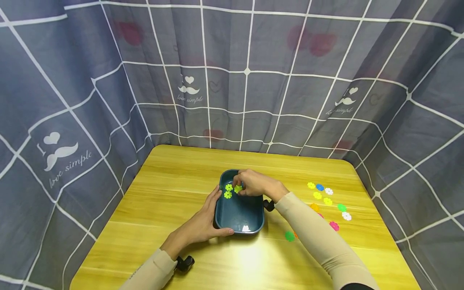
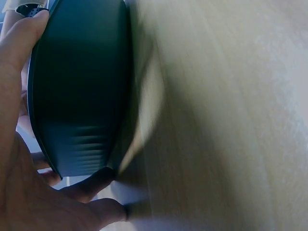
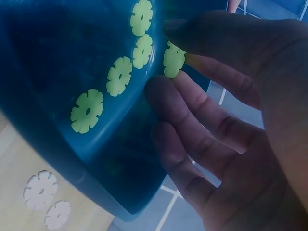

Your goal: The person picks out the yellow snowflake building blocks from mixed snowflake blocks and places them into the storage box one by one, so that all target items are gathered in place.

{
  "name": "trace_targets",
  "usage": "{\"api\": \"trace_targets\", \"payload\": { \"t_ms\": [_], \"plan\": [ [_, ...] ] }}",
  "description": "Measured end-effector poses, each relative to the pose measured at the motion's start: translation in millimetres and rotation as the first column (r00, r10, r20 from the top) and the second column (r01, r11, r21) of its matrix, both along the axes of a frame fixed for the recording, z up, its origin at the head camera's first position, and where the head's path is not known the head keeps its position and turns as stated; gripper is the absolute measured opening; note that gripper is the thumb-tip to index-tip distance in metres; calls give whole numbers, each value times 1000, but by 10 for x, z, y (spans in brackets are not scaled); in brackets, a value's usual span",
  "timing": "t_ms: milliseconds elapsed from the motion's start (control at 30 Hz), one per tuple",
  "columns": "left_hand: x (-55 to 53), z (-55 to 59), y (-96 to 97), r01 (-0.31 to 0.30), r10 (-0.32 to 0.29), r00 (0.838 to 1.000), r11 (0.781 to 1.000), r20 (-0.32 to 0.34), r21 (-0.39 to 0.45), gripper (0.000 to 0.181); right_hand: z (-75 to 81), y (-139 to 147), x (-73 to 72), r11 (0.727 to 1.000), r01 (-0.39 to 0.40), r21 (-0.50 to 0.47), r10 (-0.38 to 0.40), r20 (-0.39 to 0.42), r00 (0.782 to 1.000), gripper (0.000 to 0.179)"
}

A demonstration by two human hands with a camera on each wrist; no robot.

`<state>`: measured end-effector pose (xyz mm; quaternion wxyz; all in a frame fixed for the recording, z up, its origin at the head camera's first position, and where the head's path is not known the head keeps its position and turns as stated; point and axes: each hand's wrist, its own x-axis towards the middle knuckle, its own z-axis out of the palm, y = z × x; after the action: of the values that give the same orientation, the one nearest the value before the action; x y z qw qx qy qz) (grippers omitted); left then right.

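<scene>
A dark blue-green tray (image 1: 241, 215) stands in the middle of the wooden table. My left hand (image 1: 206, 220) holds its left side and near corner, thumb along the near rim and fingers against the left wall. In the left wrist view the tray's ribbed outer wall (image 2: 84, 86) fills the upper left. My right hand (image 1: 253, 183) reaches over the tray's far right part. Between its thumb and fingers, it pinches a yellow-green notched plastic disc (image 3: 174, 60). Several matching flower-shaped discs (image 3: 119, 76) lie in a row inside the tray.
Loose flower-shaped discs are spread on the table to the right, among them a blue one (image 1: 320, 187), a white one (image 1: 346, 216), a pink one (image 1: 334, 226) and a green one (image 1: 290, 236). A grey checked curtain (image 1: 224, 88) surrounds the table's back and sides.
</scene>
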<state>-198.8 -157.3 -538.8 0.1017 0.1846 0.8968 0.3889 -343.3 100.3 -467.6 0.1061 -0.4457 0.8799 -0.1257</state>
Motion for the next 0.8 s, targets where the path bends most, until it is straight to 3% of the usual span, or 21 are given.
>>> {"api": "trace_targets", "payload": {
  "t_ms": [467, 800],
  "plan": [
    [16, 14, 16, -6, 6, 1000, 1000, -3, 3, 140, -47, 28, 2, 1000, 1, -11, -1, 8, 1000, 31],
    [13, 16, 22, -16, 16, 1000, 1000, -1, -3, 141, 15, 101, 43, 999, 15, -29, -15, 2, 1000, 32]
  ]
}}
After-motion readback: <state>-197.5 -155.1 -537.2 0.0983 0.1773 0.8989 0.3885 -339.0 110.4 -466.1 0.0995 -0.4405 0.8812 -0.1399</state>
